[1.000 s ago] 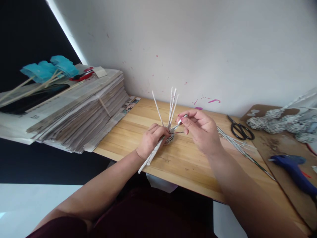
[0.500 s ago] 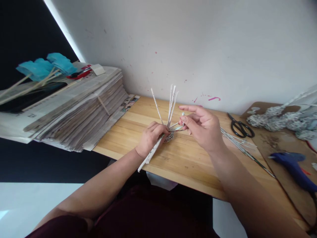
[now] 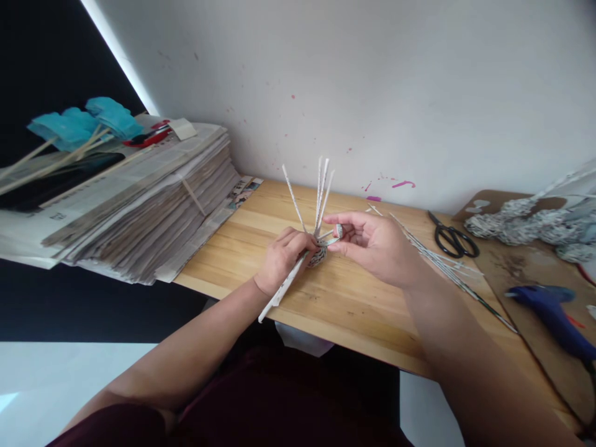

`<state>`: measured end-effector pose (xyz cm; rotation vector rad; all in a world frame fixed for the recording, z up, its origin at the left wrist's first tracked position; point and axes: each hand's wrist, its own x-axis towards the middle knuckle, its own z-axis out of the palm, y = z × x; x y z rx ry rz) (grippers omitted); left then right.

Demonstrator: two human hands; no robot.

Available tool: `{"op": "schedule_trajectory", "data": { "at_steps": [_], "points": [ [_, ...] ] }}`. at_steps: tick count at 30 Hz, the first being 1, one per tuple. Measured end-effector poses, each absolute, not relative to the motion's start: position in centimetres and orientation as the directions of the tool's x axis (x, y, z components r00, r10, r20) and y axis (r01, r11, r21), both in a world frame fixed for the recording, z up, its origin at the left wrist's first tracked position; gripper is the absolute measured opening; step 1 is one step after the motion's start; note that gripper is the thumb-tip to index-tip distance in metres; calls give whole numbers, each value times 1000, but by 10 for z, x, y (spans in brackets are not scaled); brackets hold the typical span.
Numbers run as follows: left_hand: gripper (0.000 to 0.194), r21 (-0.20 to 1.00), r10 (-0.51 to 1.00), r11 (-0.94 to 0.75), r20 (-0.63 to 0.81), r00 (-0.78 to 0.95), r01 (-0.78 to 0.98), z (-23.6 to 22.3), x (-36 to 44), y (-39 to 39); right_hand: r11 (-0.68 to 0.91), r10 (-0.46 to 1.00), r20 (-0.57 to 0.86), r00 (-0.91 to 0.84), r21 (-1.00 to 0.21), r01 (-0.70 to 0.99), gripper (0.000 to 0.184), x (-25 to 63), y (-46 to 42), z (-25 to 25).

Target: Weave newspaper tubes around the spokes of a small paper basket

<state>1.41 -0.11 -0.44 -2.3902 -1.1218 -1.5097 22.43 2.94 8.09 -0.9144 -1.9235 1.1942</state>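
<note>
Near the middle of the table, my left hand [image 3: 285, 257] is closed around a small woven piece [image 3: 319, 253] made of rolled printed-paper strips. Several upright paper sticks [image 3: 322, 192] fan out above it, and a longer paper stick [image 3: 283, 293] slants from under my left hand toward the table's front edge. To the right, my right hand [image 3: 367, 242] has its index finger stretched out and its thumb low beside the weave. A bent paper strip [image 3: 338, 231] runs from the weave into its curled fingers; the exact contact is partly hidden.
A tall newspaper stack [image 3: 186, 198] at left bears blue paper flowers [image 3: 109, 118] on sticks and a red-handled tool [image 3: 149, 135]. At right lie loose paper sticks [image 3: 447, 273], black scissors [image 3: 454, 241], a blue glue gun [image 3: 549, 313] on brown board [image 3: 507, 267], and woven paper pieces [image 3: 512, 220].
My right hand has moved slightly left and down toward the weave. Its thumb has dropped from the strip's upright end, and the strip now bends closer to the weave. My left hand stays put.
</note>
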Motion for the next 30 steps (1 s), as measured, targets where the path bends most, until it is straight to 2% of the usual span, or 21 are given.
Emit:
{"op": "schedule_trajectory", "data": {
  "at_steps": [7,11,14,21,30],
  "points": [
    [8,281,526,-725,815,243,629,-3,14,-2,357,816,221,-534,-920,163,26,216,34,73],
    [9,287,527,-730,815,243,620,-3,14,-2,494,783,361,-506,-856,154,18,216,36,70],
    [8,285,518,-734,821,237,617,-4,14,-1,524,785,422,-453,-843,122,15,215,37,65],
    [9,278,515,-733,823,241,621,-5,14,-1,439,798,387,-461,-898,6,20,210,37,57],
    [7,305,540,-726,808,236,616,-3,14,-3,382,819,339,-463,-924,-2,22,209,32,60]
  ]
}}
